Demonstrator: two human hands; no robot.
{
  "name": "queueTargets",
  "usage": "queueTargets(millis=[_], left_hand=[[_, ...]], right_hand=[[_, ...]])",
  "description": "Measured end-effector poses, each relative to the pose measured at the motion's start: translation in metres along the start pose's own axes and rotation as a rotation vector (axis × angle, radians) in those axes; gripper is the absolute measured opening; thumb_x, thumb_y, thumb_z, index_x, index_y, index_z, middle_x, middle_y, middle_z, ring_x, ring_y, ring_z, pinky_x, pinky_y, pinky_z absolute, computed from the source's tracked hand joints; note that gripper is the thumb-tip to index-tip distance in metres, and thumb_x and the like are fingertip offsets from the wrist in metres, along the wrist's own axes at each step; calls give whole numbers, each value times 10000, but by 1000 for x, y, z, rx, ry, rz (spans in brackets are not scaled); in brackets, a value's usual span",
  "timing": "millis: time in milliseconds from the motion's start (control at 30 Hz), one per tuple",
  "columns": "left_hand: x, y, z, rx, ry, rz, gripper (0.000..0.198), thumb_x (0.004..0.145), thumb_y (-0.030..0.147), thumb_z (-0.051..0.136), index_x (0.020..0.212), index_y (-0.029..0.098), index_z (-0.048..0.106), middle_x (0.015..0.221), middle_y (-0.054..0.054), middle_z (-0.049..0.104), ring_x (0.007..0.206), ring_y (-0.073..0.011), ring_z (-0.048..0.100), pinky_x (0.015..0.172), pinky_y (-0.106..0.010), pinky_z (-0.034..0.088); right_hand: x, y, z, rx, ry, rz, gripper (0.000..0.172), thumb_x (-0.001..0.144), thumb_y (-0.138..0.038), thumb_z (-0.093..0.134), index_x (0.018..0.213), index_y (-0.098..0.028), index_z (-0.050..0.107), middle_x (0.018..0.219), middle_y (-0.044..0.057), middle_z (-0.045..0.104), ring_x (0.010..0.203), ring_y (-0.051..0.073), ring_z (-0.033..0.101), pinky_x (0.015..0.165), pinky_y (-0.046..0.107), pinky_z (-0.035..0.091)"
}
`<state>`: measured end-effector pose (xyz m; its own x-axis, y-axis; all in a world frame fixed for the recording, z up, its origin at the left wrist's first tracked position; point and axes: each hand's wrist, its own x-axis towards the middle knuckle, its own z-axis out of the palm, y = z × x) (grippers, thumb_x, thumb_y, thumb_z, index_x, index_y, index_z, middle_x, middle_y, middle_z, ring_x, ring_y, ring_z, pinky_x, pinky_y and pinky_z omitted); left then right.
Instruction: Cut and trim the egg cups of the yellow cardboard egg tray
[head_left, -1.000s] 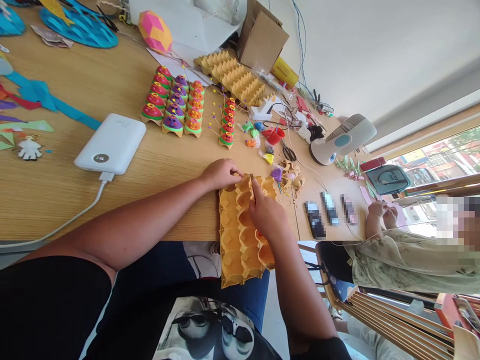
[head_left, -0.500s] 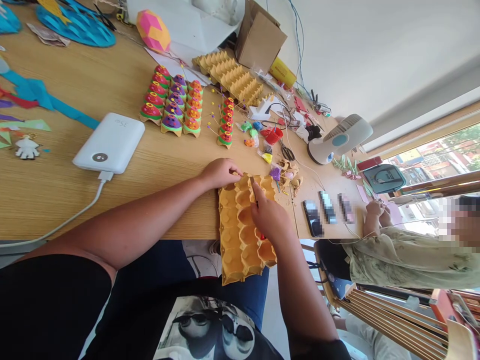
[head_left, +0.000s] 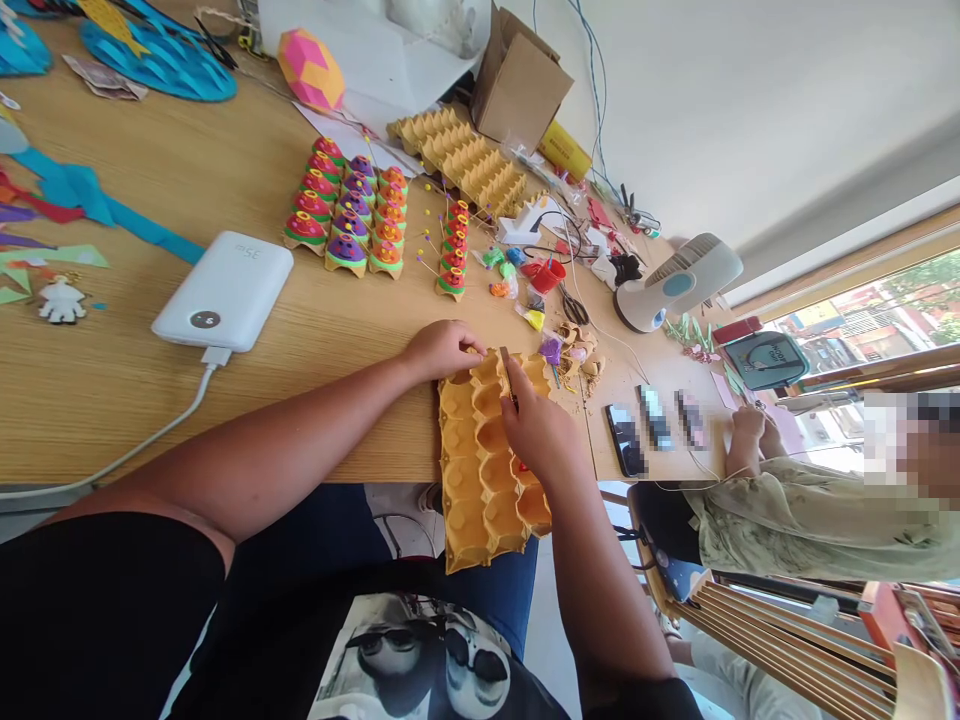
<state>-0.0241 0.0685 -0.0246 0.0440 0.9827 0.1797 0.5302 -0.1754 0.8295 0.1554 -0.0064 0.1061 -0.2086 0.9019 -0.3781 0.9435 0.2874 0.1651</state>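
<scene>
So the yellow egg tray (head_left: 463, 480) was sitting across the edge of the desk (head_left: 352, 375), far end on the wood and near end poking out over the person's lap. My guess is that gave the far end solid backing and left the arms some room.

The left hand (head_left: 444, 350) had a narrow pinch on the tray's far edge, fingers curled in close, probably to stop it sliding around. The right hand (head_left: 541, 425) was wrapped tight around a thin blade (head_left: 505, 358), forefinger stretched along it, which I'd read as a grip for control and pressure. The tip was right at the far rim, seemingly between 2 rows of cups. Couldn't tell how deep it went, and the palm hid most of the handle.

Just right of the tray was a pile of scraps (head_left: 583, 360), near enough to be a handy dumping spot, with scissors (head_left: 574, 303) a bit past it. Further up, 4 painted strips (head_left: 349, 225) stood bumps up, well apart from the mess, presumably so nothing bumped them. A spare egg tray (head_left: 472, 160) lay farther back near a cardboard box (head_left: 519, 85), likely parked out of the way.
</scene>
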Motion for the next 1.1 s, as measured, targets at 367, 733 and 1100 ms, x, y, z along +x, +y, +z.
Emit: queueTargets(millis=[367, 733, 1100], left_hand=[[0, 0, 0, 15, -9, -1, 271, 736, 359, 686, 906, 235, 857, 966, -40, 804, 880, -214, 719, 818, -292, 542], [0, -1, 1, 21, 2, 10, 255, 735, 338, 682, 890, 234, 855, 960, -28, 802, 884, -208, 714, 823, -284, 539], [1, -6, 2, 20, 27, 15, 261, 740, 348, 678, 885, 216, 851, 959, -41, 801, 872, -206, 721, 829, -279, 546]], right_hand=[[7, -3, 13, 21, -21, 19, 708, 1053, -367, 281, 1696, -291, -5, 1164, 101, 774, 1000, 292, 740, 800, 373, 521], [11, -2, 10, 87, -62, 3, 742, 1030, -352, 300, 1697, -272, -15, 1222, 113, 758, 1037, 297, 726, 823, 371, 511], [19, 0, 8, 87, -12, -32, 707, 1021, -348, 305, 1694, -297, 94, 1168, 100, 773, 1026, 297, 737, 795, 365, 515]])
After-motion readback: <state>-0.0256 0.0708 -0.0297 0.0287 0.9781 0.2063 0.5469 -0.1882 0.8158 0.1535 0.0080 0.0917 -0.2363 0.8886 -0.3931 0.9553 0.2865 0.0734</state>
